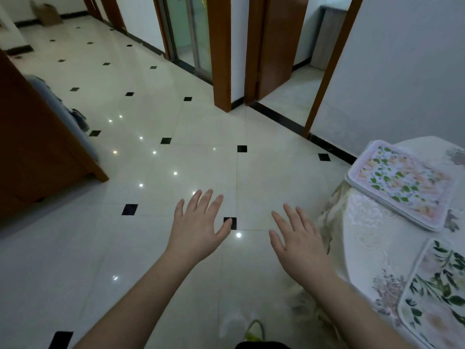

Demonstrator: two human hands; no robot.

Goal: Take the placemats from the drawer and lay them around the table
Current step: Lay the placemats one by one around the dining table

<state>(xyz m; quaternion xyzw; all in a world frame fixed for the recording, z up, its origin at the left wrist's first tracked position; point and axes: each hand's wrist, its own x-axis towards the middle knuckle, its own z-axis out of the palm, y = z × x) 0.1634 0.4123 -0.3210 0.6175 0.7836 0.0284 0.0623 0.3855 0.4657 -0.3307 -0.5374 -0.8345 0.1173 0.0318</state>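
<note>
A table [362,238] under a pale floral cloth fills the right edge of the head view. On it lies a small stack of pink-bordered placemats [402,183] with an orange and green flower print. Closer to me, a single white placemat [437,295] with dark green leaves lies flat, cut off by the frame. My left hand [198,227] and my right hand [299,243] are both stretched out over the floor, palms down, fingers spread, holding nothing. Both hands are left of the table and touch neither mat. No drawer is in view.
A glossy white tiled floor [141,248] with small black squares spreads ahead. A brown wooden cabinet [37,137] stands at the left. Wooden door frames [222,54] and an open doorway are at the back. A foot in a light slipper [236,326] shows below.
</note>
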